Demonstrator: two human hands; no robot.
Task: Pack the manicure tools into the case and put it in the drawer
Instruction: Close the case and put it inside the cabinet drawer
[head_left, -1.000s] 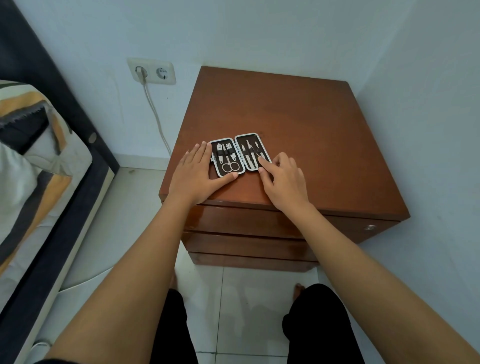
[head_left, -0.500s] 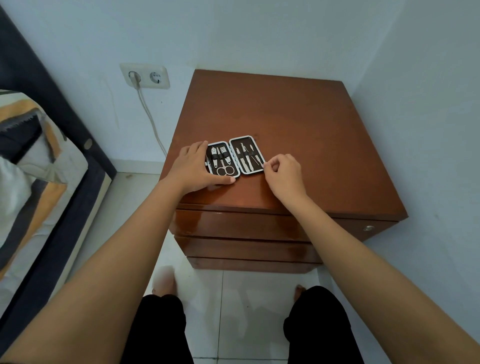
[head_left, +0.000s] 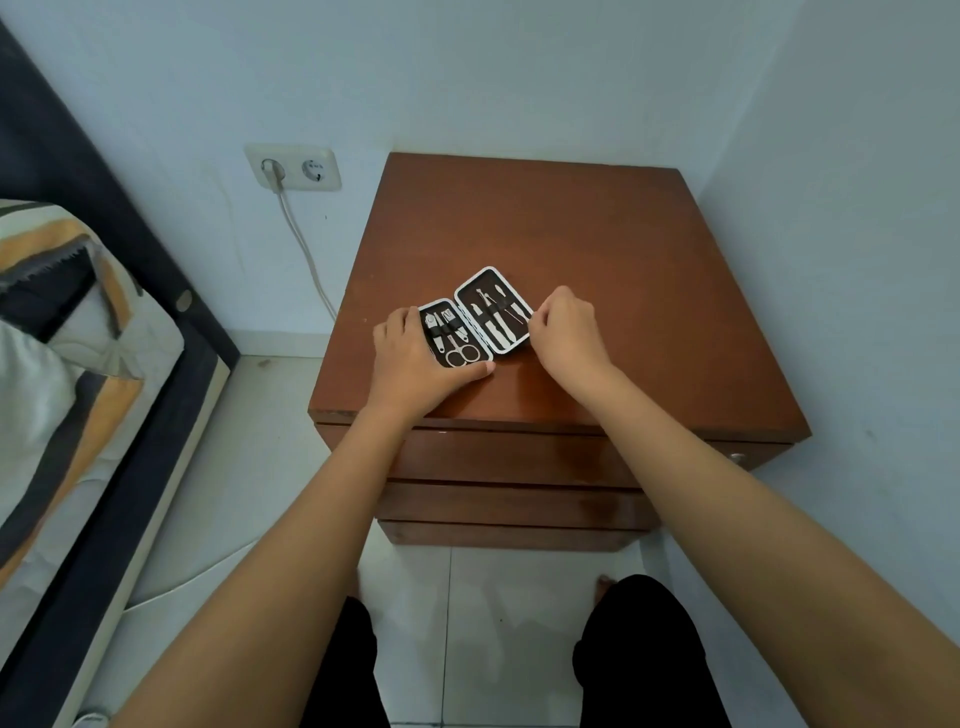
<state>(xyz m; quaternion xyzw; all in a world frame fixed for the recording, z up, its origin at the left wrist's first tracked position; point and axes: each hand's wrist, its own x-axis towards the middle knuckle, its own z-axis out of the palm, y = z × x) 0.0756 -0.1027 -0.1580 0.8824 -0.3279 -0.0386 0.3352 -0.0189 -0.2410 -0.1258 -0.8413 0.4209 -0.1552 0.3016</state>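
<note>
The case (head_left: 475, 318) lies open at 6 o'clock on the nightstand (head_left: 597, 249), tools strapped in. Its right half has just been tilted up by the right hand (head_left: 563, 332), fingers pinched on its edge; the left hand (head_left: 415, 364) is pressed flat, fingers together. Closing seems begun.

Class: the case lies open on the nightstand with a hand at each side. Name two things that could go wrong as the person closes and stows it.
1. The right hand pinches the raised right half of the case; folding it shut could nip the left hand resting on the other half.
2. The drawers are all shut, so one hand must let go to open one.
</note>
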